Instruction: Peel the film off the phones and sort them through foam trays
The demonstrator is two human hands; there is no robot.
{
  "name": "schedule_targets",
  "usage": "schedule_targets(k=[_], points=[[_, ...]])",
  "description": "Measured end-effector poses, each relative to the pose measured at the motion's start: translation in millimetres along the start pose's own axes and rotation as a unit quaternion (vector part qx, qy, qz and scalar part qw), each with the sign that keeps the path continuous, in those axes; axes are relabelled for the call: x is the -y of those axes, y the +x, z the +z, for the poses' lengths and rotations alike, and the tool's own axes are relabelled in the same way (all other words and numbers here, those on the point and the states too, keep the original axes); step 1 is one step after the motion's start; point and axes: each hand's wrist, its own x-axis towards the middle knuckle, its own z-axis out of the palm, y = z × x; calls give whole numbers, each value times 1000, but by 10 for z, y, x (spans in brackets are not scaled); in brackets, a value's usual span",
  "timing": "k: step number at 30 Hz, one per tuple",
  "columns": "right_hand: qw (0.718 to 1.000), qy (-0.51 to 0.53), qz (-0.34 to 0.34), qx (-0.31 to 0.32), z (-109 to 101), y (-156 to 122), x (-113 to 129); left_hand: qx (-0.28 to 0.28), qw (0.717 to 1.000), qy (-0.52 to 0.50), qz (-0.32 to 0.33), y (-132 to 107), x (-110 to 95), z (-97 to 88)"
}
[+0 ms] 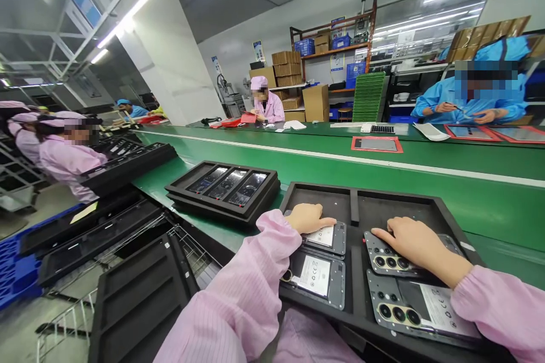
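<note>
In front of me a black foam tray (355, 207) holds several smartphones without back covers, their batteries and camera rings showing. My left hand (307, 218) lies over the upper left smartphone (338, 238), thumb along its top and fingers bent over its far edge. My right hand (419, 243) grips the upper right smartphone (383, 249) the same way; its fingertips are partly hidden. Below my left hand sits another smartphone (315, 281) with a white battery label. Near my right sleeve lies a lower right smartphone (398, 298), partly covered by that sleeve.
Stacked foam trays (176, 188) with dark phone screens stand left on the green bench (298, 161). An emptied foam tray (136, 295) leans on a wire cart (63, 329). Across the bench sit a co-worker in pink (272, 108) and one in blue (447, 96), near a red-edged pad (398, 144).
</note>
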Motion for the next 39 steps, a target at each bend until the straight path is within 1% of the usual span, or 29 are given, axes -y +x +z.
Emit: schedule_targets(k=[4, 7, 11, 13, 15, 17, 19, 21, 23, 26, 30, 32, 33, 34, 35, 36, 38, 39], points=[[999, 8, -12, 30, -30, 9, -46, 24, 999, -5, 21, -18, 22, -15], [999, -4, -23, 33, -75, -32, -51, 22, 999, -2, 32, -69, 40, -64], [999, -37, 13, 27, -148, -117, -66, -2, 1000, -14, 5, -202, 63, -181], [999, -6, 17, 35, -146, -182, -94, 0, 999, -33, -4, -303, 78, -214], [995, 78, 12, 61, -84, -269, -116, 20, 999, -49, -3, -417, 85, -190], [986, 148, 8, 72, 25, -364, -115, 39, 998, -49, -3, -519, 80, -111], [986, 161, 1, 49, 135, -444, -90, 49, 998, -35, -5, -585, 66, -14], [988, 149, -6, 24, 188, -496, -55, 55, 998, -22, -5, -608, 49, 54], [990, 140, -12, 25, 161, -526, -25, 64, 998, -15, -2, -597, 34, 69], [993, 114, -2, 37, 33, -572, 13, 72, 997, -15, 8, -570, 18, 12], [996, 88, 9, 15, -71, -658, 40, 64, 997, -24, 32, -573, 5, -63], [997, 73, 8, -9, -69, -699, 32, 63, 997, -20, 40, -581, -11, -63], [998, 59, 5, -32, -62, -716, 24, 61, 997, -17, 41, -584, -22, -56], [997, 38, 0, -73, -53, -731, 16, 59, 997, -13, 40, -586, -34, -47], [991, 10, -10, -131, -44, -743, 8, 55, 998, -10, 37, -586, -46, -40], [979, -19, -26, -202, -34, -753, 0, 49, 998, -8, 33, -586, -55, -37], [937, -69, -70, -335, -9, -772, -18, 34, 999, -4, 22, -580, -64, -55], [918, -86, -94, -374, 6, -785, -33, 24, 1000, -2, 13, -574, -62, -81]])
